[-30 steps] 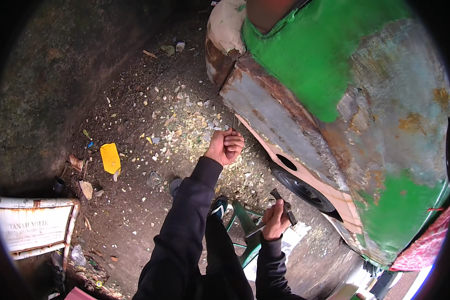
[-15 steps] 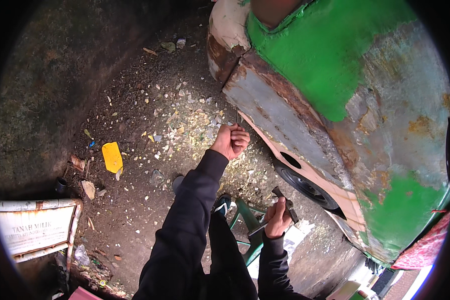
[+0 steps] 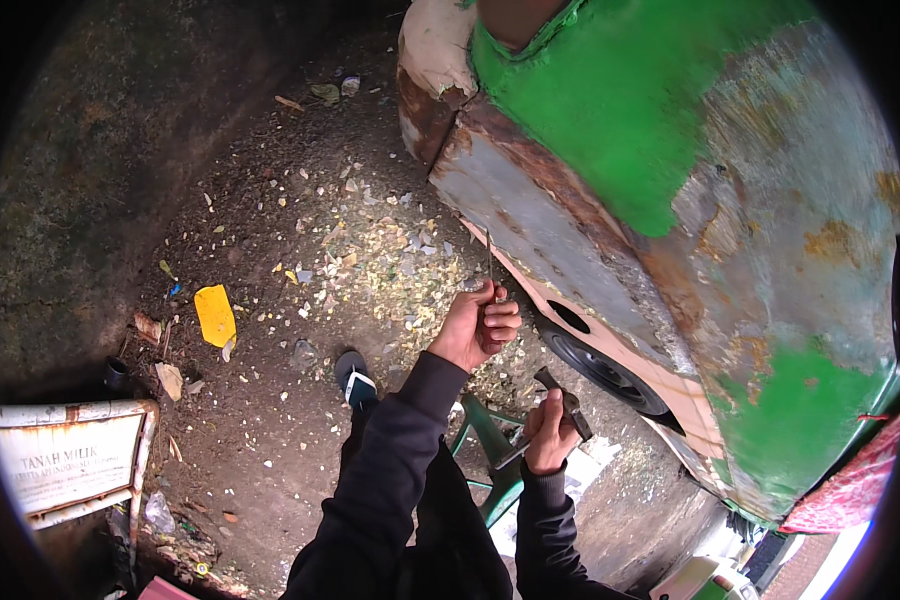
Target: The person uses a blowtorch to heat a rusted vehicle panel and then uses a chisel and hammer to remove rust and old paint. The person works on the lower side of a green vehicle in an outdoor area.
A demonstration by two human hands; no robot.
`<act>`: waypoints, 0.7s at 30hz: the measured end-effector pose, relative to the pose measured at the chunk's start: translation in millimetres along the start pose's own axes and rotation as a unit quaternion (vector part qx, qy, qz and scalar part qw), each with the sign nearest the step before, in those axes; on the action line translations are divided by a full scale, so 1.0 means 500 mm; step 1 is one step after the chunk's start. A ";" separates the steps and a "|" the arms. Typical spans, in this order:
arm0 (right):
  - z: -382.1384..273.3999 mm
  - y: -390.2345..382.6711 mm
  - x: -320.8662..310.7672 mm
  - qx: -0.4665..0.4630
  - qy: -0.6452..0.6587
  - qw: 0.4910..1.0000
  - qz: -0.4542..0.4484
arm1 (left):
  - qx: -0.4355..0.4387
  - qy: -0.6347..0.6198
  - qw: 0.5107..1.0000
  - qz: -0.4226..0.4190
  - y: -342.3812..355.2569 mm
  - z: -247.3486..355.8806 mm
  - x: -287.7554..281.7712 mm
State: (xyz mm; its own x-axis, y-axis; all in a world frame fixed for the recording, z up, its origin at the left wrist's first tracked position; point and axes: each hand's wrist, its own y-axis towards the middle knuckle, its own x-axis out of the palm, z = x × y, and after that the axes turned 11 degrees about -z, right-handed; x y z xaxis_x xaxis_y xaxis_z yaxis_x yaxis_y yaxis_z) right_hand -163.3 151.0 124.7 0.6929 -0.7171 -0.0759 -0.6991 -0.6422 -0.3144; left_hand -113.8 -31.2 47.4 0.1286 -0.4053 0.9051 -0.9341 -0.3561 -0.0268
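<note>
My left hand (image 3: 478,328) is closed around a thin, dark metal rod (image 3: 489,258), which points up toward the lower edge of the car body (image 3: 560,235). Whether the rod's tip touches the panel I cannot tell. The panel is bare grey metal with rust, above a pinkish strip along the bottom. Lower and to the right, my right hand (image 3: 550,437) grips a hammer (image 3: 574,412) close to its dark metal head. The hammer's handle sticks out to the left below my fingers, over a green plastic stool.
A black wheel (image 3: 610,372) sits under the car body. The green stool (image 3: 490,440) stands between my legs and the car. Chips and flakes litter the ground, with a yellow piece (image 3: 215,315) at left. A rusty-framed white sign (image 3: 70,460) stands lower left.
My left hand has come down and slightly right, and more of the rod shows. My left foot has moved forward into view. The right hand keeps the hammer, nearly still.
</note>
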 end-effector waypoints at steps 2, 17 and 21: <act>0.001 0.002 -0.014 0.001 -0.019 1.000 0.001 | 0.017 0.020 0.998 0.048 0.021 -0.020 0.002; -0.025 0.027 -0.005 -0.235 -0.172 0.957 -0.001 | 0.003 0.130 0.992 0.005 0.087 -0.043 -0.015; -0.030 0.063 0.017 -0.193 -0.291 0.937 -0.025 | 0.036 0.161 0.983 0.077 0.103 -0.052 -0.006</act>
State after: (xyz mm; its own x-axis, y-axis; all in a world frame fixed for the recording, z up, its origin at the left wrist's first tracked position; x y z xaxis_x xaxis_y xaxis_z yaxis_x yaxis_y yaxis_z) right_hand -182.0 120.7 128.3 0.6272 -0.4855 -0.6090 -0.5965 -0.8022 0.0252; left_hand -171.0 -26.5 54.4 -0.1356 -0.1765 0.9749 -0.9065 -0.3750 -0.1940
